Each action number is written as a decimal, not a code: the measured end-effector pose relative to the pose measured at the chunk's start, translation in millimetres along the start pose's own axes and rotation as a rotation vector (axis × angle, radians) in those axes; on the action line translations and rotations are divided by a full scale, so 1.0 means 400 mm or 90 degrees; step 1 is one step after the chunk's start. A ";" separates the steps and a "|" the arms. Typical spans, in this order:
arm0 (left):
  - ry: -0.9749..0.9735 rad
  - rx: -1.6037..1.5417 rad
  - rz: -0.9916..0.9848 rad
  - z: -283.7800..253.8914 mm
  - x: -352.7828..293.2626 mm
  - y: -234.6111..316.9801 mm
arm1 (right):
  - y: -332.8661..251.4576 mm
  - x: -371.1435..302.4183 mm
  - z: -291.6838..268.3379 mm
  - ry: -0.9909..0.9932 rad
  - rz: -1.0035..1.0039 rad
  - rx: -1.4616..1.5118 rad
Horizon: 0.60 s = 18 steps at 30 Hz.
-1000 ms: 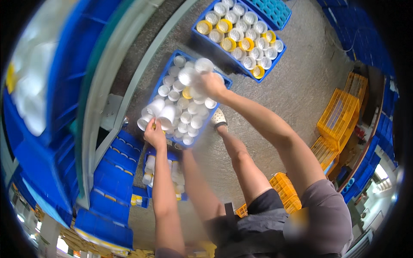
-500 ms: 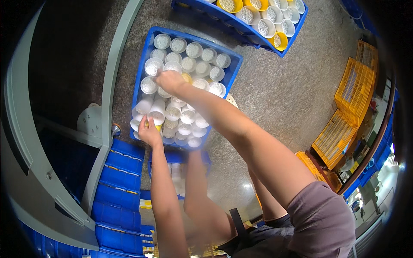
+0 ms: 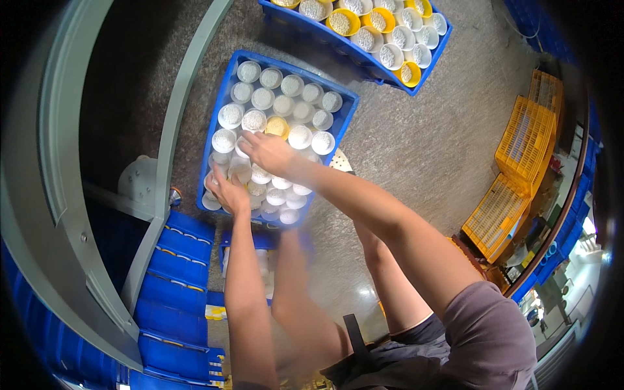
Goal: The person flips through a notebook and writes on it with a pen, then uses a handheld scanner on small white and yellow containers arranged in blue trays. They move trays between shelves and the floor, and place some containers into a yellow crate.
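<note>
A blue crate (image 3: 354,97) on the floor holds rows of white cups filled with small white pellets. Near its left side, my left hand (image 3: 231,194) is closed on a tilted white cup (image 3: 240,170); the fingers partly hide what they grip. Just above and to the right, my right hand (image 3: 270,153) has its fingertips bent over the rim of another white cup (image 3: 242,149). A pale yellow cup (image 3: 277,127) of pellets sits among the white ones above my right hand. Cups in the near rows lean, while those in the far rows stand upright.
Another blue crate (image 3: 354,53) with white and yellow pellet cups stands at the far right. A grey metal frame (image 3: 170,117) rises along the left, beside stacked blue crates (image 3: 172,286). Yellow plastic baskets (image 3: 526,136) line the right side. My legs are close below the crate.
My right hand has moved down and closer to my left hand, uncovering the pale yellow cup. My left hand has shifted slightly up along the leaning cups.
</note>
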State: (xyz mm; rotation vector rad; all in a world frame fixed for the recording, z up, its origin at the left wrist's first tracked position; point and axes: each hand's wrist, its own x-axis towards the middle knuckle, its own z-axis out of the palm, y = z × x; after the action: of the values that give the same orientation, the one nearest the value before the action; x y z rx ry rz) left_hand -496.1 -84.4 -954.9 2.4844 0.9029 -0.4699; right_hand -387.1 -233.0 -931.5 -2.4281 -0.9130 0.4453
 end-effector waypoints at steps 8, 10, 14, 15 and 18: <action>-0.157 0.127 -0.001 -0.052 0.020 0.029 | -0.012 -0.281 -0.161 -0.123 0.198 0.088; -0.073 0.076 0.054 -0.090 0.001 0.054 | -0.001 -0.348 -0.202 -0.161 0.235 0.060; -0.111 -0.307 0.042 -0.278 -0.114 0.206 | -0.024 -0.526 -0.323 -0.263 0.359 0.094; -0.173 -0.440 -0.023 -0.363 -0.151 0.266 | -0.040 -0.581 -0.367 -0.297 0.373 0.108; -0.034 -0.604 0.158 -0.667 -0.221 0.448 | -0.097 -0.718 -0.459 -0.458 0.445 0.067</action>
State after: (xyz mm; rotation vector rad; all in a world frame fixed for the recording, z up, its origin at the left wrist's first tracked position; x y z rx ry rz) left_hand -398.4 -113.3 -637.4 1.6579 0.5779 0.0066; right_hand -529.6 -466.3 -724.1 -2.4454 -0.2172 1.6379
